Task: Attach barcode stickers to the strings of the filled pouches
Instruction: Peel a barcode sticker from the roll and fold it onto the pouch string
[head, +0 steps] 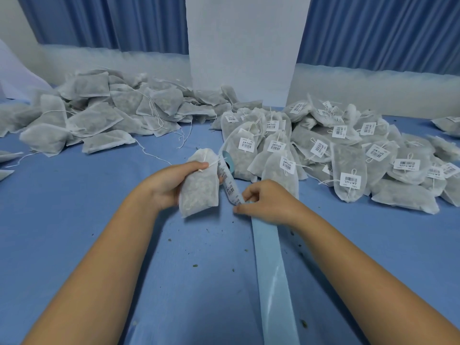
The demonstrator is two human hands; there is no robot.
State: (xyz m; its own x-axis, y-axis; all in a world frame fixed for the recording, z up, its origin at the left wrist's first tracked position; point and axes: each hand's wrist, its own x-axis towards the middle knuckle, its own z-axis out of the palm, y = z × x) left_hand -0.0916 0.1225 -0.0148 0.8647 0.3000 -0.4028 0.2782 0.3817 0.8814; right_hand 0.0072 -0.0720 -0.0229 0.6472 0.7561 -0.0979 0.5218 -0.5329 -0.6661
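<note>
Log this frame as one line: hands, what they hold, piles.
left hand: holds unlabelled pouch | right hand: pinches sticker strip | bare liner: trails toward camera | labelled pile: right | unlabelled pile: left

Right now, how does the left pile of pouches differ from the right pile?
The right pile carries white barcode stickers; the left pile has bare strings. The right pile lies beside the sticker roll, the left pile apart from it. Both hold filled whitish pouches.
</note>
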